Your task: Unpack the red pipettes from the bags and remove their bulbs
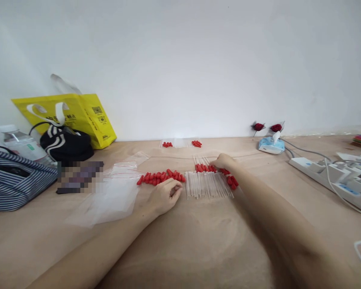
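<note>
My left hand (166, 196) rests on the table with its fingers curled together; whether anything is in them I cannot make out. Just beyond it lies a loose pile of red, drop-shaped pieces (158, 176). My right hand (224, 161) reaches farther out, fingers closed and pointing down at the right end of a row of red pieces (202, 167) with thin sticks behind them. What those fingertips hold is hidden. Between the hands lies a row of thin clear sticks (209, 185), side by side. More red pieces (232, 182) lie below my right wrist.
Clear plastic bags (116, 200) lie left. Near the wall, a clear bag (182, 143) has red pieces at both ends. A yellow bag (90, 120), bottle (25, 142) and striped pouch (18, 180) stand left; tissues (270, 145), dark red roses (276, 127) and a power strip (319, 170) right.
</note>
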A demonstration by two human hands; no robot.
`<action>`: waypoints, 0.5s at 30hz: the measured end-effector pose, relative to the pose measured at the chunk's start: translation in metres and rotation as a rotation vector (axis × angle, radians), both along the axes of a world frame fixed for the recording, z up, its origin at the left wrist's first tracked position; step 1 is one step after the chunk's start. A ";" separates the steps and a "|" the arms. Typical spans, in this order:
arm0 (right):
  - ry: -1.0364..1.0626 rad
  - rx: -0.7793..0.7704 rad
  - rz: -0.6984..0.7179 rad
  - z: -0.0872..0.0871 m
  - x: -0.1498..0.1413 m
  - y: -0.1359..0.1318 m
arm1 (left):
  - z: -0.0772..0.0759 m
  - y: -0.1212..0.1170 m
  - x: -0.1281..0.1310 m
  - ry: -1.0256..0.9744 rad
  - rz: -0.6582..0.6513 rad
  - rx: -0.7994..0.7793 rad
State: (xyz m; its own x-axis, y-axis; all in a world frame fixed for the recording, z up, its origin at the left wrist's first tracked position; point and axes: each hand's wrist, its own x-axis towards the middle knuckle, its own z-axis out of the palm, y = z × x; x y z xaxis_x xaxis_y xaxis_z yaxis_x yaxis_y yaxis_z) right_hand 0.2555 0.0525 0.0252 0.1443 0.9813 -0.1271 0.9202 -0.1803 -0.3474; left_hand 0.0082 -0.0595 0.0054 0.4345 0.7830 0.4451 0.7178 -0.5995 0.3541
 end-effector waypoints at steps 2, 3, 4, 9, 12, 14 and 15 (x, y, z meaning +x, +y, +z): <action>0.005 -0.041 0.000 -0.002 -0.002 0.006 | 0.000 0.000 0.000 0.009 -0.005 0.003; 0.006 -0.057 0.002 -0.003 -0.003 0.008 | 0.000 0.000 -0.001 0.014 -0.006 0.007; 0.006 -0.069 0.005 -0.002 -0.004 0.009 | -0.001 0.000 -0.001 0.018 -0.007 0.012; -0.032 -0.018 0.044 0.014 -0.005 0.002 | -0.002 0.001 -0.001 0.022 -0.014 0.024; -0.051 0.110 0.111 0.023 -0.008 -0.021 | -0.001 0.001 -0.001 0.018 0.005 0.119; -0.061 0.202 0.170 0.021 -0.012 -0.045 | 0.001 -0.001 0.001 0.029 0.033 0.223; -0.068 0.243 0.195 0.017 -0.014 -0.058 | 0.001 -0.002 0.002 0.041 0.047 0.275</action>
